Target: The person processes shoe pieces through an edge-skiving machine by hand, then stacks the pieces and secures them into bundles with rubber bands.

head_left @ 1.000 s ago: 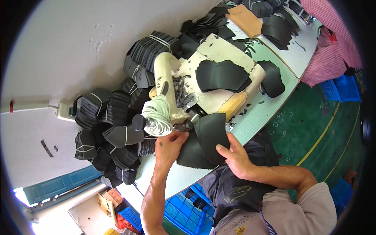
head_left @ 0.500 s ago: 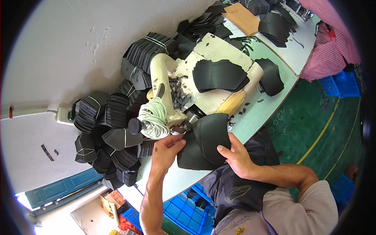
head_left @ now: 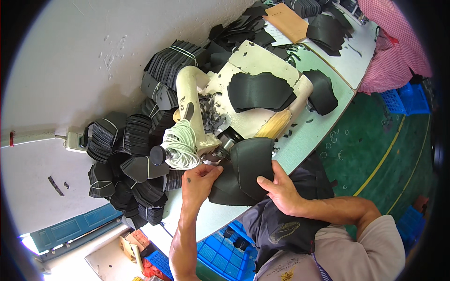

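Note:
Black leather-like pieces (head_left: pixel 252 166), at least two overlapping, lie in front of a cream machine (head_left: pixel 193 112). My left hand (head_left: pixel 199 182) pinches their left edge close to the machine's metal foot (head_left: pixel 215 154); its fingertips are partly hidden. At the right edge, my right hand (head_left: pixel 282 189) holds the pieces with the thumb on top and the fingers beneath. Coiled white cord (head_left: pixel 180 146) hangs on the machine beside a black knob (head_left: pixel 158 155). On the machine's flat top rests a stack of black pieces (head_left: pixel 260 91).
Rubber-banded bundles of black pieces (head_left: pixel 137 133) are piled along the wall to the left. Dark scraps (head_left: pixel 213 112) litter the machine. Another stack (head_left: pixel 321 92) lies on the pale green table (head_left: pixel 300 150). Blue crates (head_left: pixel 222 257) stand below, and pink checked cloth (head_left: pixel 391 51) hangs at right.
The upper black piece has shifted slightly to the left over the lower one, near the machine's foot. Both hands keep their hold. The whole view has moved a little.

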A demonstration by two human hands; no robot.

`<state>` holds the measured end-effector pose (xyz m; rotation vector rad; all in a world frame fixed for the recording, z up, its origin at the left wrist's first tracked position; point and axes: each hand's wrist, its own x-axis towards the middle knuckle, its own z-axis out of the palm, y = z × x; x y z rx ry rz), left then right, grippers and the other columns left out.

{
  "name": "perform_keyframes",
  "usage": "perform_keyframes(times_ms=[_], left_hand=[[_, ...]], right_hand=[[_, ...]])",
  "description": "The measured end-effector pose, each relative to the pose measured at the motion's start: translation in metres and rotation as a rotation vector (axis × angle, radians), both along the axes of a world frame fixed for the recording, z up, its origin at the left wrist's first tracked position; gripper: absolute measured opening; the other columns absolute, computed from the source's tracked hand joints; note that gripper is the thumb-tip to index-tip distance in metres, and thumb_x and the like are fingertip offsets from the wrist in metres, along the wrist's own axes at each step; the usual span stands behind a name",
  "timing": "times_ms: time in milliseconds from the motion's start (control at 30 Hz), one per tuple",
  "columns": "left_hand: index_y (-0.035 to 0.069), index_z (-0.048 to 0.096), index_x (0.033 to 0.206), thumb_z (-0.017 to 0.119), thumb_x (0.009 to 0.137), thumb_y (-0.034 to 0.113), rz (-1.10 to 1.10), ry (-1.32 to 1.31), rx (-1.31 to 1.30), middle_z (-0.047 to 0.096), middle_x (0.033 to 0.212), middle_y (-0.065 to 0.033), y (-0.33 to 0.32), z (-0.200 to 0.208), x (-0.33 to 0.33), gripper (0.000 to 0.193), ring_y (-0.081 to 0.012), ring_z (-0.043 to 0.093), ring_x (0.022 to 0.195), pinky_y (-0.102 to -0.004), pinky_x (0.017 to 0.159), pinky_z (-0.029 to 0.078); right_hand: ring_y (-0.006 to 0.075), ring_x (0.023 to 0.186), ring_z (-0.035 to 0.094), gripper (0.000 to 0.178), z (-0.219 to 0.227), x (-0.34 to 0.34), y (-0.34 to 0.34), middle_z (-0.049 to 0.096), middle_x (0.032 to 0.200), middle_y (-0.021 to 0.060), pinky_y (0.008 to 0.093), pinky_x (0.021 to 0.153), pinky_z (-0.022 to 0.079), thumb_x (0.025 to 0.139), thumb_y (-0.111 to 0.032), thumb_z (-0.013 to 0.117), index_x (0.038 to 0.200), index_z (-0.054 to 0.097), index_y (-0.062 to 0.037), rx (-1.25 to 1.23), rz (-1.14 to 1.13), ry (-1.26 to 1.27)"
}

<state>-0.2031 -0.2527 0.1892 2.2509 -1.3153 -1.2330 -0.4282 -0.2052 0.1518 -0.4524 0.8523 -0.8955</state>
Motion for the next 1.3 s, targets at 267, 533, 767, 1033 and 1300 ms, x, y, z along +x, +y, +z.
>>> perform_keyframes(times_ms=[267, 533, 767, 1033, 1300], left_hand=[[-0.005, 0.074, 0.098, 0.077, 0.083, 0.022, 0.023, 0.242, -0.131, 0.072, 0.08, -0.0129, 0.005, -0.006, 0.006, 0.031, -0.0138, 0.066, 0.075, -0.0289, 0.07, 0.051], [-0.006, 0.073, 0.103, 0.078, 0.085, 0.022, 0.113, 0.263, -0.107, 0.073, 0.085, -0.0072, -0.001, -0.003, 0.0, 0.034, -0.0104, 0.063, 0.074, -0.0258, 0.07, 0.05], [-0.006, 0.073, 0.104, 0.079, 0.084, 0.019, 0.028, -0.012, -0.011, 0.073, 0.086, -0.0067, -0.016, 0.0, -0.022, 0.033, -0.0084, 0.061, 0.073, -0.0246, 0.069, 0.049], [-0.004, 0.069, 0.104, 0.074, 0.086, 0.01, 0.06, 0.178, -0.142, 0.068, 0.075, -0.0046, 0.01, -0.015, 0.002, 0.023, -0.0088, 0.061, 0.071, -0.0246, 0.071, 0.05], [-0.008, 0.056, 0.132, 0.069, 0.092, 0.007, 0.178, 0.417, -0.157, 0.07, 0.108, -0.0132, 0.033, -0.012, -0.04, 0.045, -0.0173, 0.068, 0.098, -0.029, 0.086, 0.054]], right_hand=[[0.0174, 0.124, 0.05, 0.051, 0.006, -0.006, -0.004, 0.052, 0.135, 0.0122, 0.0329, 0.107, 0.04, 0.1, -0.014, 0.059, 0.143, 0.037, 0.0, 0.078, -0.022, -0.063], [0.0163, 0.126, 0.048, 0.051, 0.009, -0.011, -0.008, 0.051, 0.136, 0.0101, 0.0325, 0.108, 0.039, 0.099, -0.009, 0.058, 0.145, 0.037, 0.0003, 0.079, -0.012, -0.054], [0.0162, 0.125, 0.049, 0.05, 0.002, -0.013, 0.0, 0.053, 0.135, 0.0101, 0.0329, 0.108, 0.038, 0.099, -0.009, 0.057, 0.145, 0.037, 0.001, 0.063, -0.04, -0.116], [0.017, 0.124, 0.05, 0.053, 0.0, -0.007, 0.005, 0.052, 0.135, 0.011, 0.0326, 0.108, 0.039, 0.099, -0.007, 0.056, 0.147, 0.033, 0.0, 0.013, -0.095, -0.13], [0.0156, 0.124, 0.049, 0.049, -0.009, -0.022, 0.005, 0.052, 0.135, 0.0078, 0.0329, 0.108, 0.039, 0.099, -0.006, 0.054, 0.145, 0.037, -0.0008, 0.036, -0.079, -0.174]])
